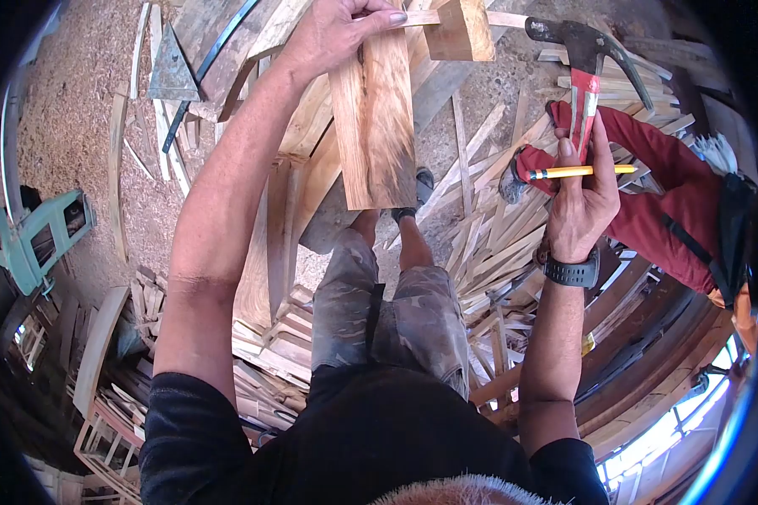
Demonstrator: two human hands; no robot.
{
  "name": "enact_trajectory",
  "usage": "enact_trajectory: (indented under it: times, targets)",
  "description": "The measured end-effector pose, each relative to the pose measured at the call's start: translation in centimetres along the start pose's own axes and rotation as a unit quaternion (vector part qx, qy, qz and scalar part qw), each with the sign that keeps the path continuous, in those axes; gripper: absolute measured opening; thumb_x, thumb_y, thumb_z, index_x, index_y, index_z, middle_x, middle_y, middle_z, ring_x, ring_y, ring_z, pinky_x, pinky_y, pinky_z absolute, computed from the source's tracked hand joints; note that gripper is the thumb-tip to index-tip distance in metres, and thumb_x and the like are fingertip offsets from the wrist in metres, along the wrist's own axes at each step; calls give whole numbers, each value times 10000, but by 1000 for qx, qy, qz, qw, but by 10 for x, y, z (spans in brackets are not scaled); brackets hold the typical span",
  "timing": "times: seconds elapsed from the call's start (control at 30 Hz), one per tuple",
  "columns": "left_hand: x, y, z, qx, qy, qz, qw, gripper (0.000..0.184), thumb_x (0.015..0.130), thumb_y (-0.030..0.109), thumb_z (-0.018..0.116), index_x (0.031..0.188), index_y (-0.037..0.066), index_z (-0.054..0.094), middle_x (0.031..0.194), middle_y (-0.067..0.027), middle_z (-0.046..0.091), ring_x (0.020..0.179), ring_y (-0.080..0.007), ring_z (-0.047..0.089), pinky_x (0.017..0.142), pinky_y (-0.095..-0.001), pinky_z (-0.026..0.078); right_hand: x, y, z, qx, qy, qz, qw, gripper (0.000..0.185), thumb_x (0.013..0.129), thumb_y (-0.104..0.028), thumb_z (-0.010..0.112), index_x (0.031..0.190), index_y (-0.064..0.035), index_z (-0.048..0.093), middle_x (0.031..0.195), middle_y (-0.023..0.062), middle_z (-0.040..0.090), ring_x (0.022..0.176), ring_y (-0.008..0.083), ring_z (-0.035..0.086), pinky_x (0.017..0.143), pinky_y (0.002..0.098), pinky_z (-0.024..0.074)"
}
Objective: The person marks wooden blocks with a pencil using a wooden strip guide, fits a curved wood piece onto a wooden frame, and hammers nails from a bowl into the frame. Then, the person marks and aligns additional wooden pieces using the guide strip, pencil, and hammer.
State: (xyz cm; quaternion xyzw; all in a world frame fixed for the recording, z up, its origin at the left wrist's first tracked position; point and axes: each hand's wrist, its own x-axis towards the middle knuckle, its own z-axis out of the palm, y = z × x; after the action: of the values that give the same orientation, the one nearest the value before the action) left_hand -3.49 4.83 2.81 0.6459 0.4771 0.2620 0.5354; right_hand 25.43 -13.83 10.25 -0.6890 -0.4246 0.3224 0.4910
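Observation:
My left hand (335, 35) pinches one end of a thin wooden strip (421, 18) at the top of the head view. A small wooden block (459, 29) lies across the strip, and the strip shows again on its far side. Below my fingers stretches a broad wooden board (375, 135) with a dark grain line. In my right hand (581, 202) is a claw hammer (584, 80) with a red-taped handle, its head close to the strip's right end. A yellow pencil (598, 170) sits between the fingers of that same hand.
Wood offcuts (488, 227) cover the ground on the right and around my legs. Another person in red trousers (665, 185) is close on my right. To the left are a metal triangle square (173, 71), a blue-edged strip (219, 46) and a green plastic case (42, 236).

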Motion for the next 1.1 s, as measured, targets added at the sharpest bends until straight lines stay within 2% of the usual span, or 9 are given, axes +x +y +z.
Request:
enact_trajectory:
  times: [0.1, 0.23, 0.3, 0.4, 0.6, 0.83, 0.9, 1.03, 1.1]
  targets:
    - [-1, 1, 1, 16, 7, 18, 1000, 241, 970, 210, 739, 1024, -23, 764, 894, -54, 764, 816, -92, 658, 765, -272, 531, 1, 2, 4, 7, 8, -31, 999, 533, 998, -45, 703, 1504, -15, 539, 1247, 86, 720, 1017, 84, 658, 894, 240, 536]
    - [-9, 5, 9, 41, 17, 23, 999, 226, 963, 212, 742, 1008, -9, 757, 905, -73, 758, 831, -146, 690, 772, -293, 540, 2, 3, 10, -7, 1, -38, 999, 516, 1003, -54, 698, 1495, -10, 549, 1246, 87, 716, 1035, 91, 659, 930, 251, 531]
    - [-14, 4, 14, 180, 50, 164, 969, 222, 953, 235, 751, 987, 17, 724, 915, -99, 721, 850, -248, 705, 760, -349, 547, 5, 4, 16, -14, -18, -71, 997, 501, 1007, -57, 693, 1486, -5, 556, 1243, 86, 714, 1048, 99, 658, 954, 264, 527]
    - [-20, 2, 18, 261, 71, 253, 929, 229, 932, 251, 762, 983, 41, 686, 926, -122, 674, 879, -329, 682, 758, -406, 539, 9, 8, 23, -38, -52, -102, 993, 530, 1007, -3, 668, 1515, -9, 519, 1286, 111, 705, 1120, 126, 674, 970, 267, 535]
    - [-23, 1, 22, 256, 110, 309, 909, 233, 906, 234, 778, 998, 50, 669, 924, -119, 671, 871, -329, 668, 770, -422, 525, 5, 3, 45, -96, -93, -133, 982, 505, 1006, -38, 686, 1494, -25, 555, 1275, 101, 715, 1115, 108, 662, 988, 275, 529]
    - [-30, 0, 18, 262, 113, 305, 909, 219, 927, 228, 764, 1012, 37, 698, 931, -119, 690, 853, -308, 675, 763, -395, 530, 5, 3, 43, -122, -90, -99, 983, 509, 1007, -41, 687, 1498, -34, 554, 1239, 99, 731, 1096, 110, 673, 970, 273, 537]
    - [-34, -5, 18, 251, 118, 207, 938, 228, 1005, 200, 672, 1150, 45, 755, 1009, -93, 747, 863, -220, 720, 825, -320, 571, 6, 5, 43, -106, -91, -96, 986, 508, 1007, -42, 688, 1497, -35, 555, 1236, 98, 731, 1093, 110, 675, 968, 271, 538]
    - [-38, -6, 18, 153, 96, 142, 973, 259, 1005, 228, 696, 1161, 29, 751, 981, -75, 756, 847, -150, 702, 824, -290, 559, -1, 2, 41, -28, -64, -69, 995, 484, 999, -48, 695, 1468, -13, 580, 1219, 106, 731, 1080, 121, 669, 965, 288, 528]
    - [-40, -6, 21, 65, 83, 42, 994, 289, 1015, 259, 704, 1177, 25, 752, 959, -37, 760, 865, -89, 674, 819, -259, 540, -6, -5, 38, -19, -43, -29, 998, 489, 1006, -50, 688, 1477, -6, 567, 1217, 104, 724, 1082, 121, 669, 965, 289, 531]
